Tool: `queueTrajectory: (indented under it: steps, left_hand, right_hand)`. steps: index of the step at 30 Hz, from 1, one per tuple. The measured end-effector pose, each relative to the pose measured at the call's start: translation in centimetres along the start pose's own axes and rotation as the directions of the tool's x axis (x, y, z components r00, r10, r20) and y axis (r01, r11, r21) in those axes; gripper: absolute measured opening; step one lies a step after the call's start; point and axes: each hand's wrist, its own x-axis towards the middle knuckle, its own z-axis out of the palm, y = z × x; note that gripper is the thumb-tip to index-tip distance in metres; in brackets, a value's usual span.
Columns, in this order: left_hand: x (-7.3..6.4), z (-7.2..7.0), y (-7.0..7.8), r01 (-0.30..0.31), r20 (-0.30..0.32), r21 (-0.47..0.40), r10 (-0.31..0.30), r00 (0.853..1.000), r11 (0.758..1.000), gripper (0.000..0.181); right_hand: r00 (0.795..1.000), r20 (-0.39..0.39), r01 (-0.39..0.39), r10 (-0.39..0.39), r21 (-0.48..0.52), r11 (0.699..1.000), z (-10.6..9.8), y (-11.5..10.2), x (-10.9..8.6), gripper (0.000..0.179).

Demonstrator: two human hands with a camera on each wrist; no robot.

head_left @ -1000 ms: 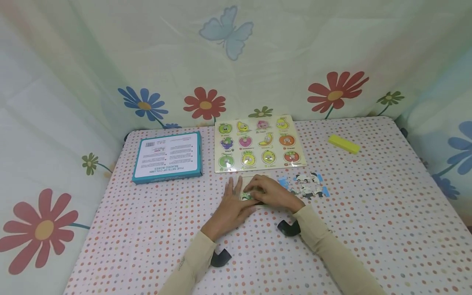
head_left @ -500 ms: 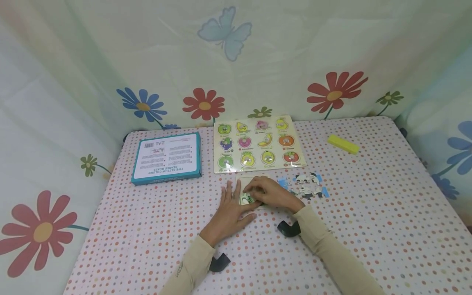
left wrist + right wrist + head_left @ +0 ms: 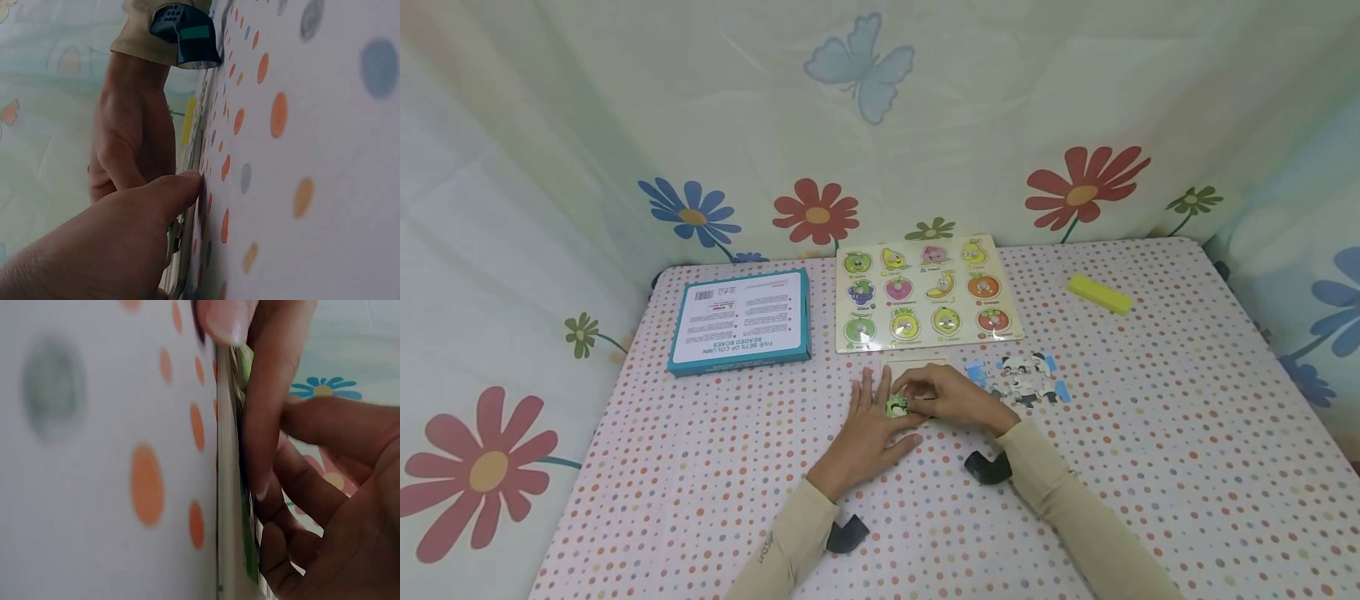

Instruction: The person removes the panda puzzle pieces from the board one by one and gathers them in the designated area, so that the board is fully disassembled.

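Note:
A small pale wooden puzzle tray [image 3: 917,362] lies on the table, partly hidden under both hands. A green-and-white puzzle piece [image 3: 897,406] shows at its lower left. My left hand [image 3: 861,446] holds its fingers straight and spread at the tray's left and near edges. In the left wrist view its thumb [image 3: 181,187] rests by the near edge. Curled over the tray, my right hand [image 3: 958,398] pinches a puzzle piece, largely hidden by the fingers. Seen from the right wrist, those fingers [image 3: 294,544] bend down against the tray [image 3: 228,550].
Right of the tray lie loose panda puzzle pieces [image 3: 1028,375]. A fruit peg puzzle board [image 3: 925,337] lies behind it. A teal-edged box [image 3: 741,321] is at the left, a yellow block [image 3: 1099,293] at the back right. A flowered curtain [image 3: 970,125] surrounds the table.
My left hand has shifted slightly, its fingers spreading apart. The right hand's fingers have moved a little over the tray, and more of the green-and-white piece shows.

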Motion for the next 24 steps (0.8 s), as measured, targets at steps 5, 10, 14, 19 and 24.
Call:
queueTrajectory:
  steps: [5,10,14,19,24]
  left_hand:
    - [0.1,0.0,0.1,-0.003,-0.005,0.006,0.004,1.000,1.000,0.039]
    - [0.1,0.0,0.2,-0.001,-0.006,0.015,0.001,1.000,1.000,0.039]
    - [0.0,0.1,0.2,0.021,0.010,-0.005,-0.021,1.000,1.000,0.040]
    - [0.0,0.1,0.1,0.041,0.011,-0.027,-0.041,0.999,0.999,0.041]
    - [0.0,0.1,0.2,0.040,0.004,-0.023,-0.039,0.999,0.999,0.041]
  right_hand:
    - [0.998,-0.062,-0.019,0.017,-0.032,0.999,-0.1,-0.3,-0.1,0.025]
    - [0.990,-0.128,-0.059,0.057,-0.018,0.998,-1.0,-0.2,-0.4,0.023]
    - [0.979,-0.184,-0.087,0.084,-0.008,0.996,-2.1,-0.1,-1.1,0.022]
    - [0.964,-0.249,-0.109,0.096,-0.038,0.993,-3.9,0.2,-2.6,0.020]
    - [0.949,-0.285,-0.156,0.132,-0.062,0.986,-5.3,0.8,-4.6,0.020]
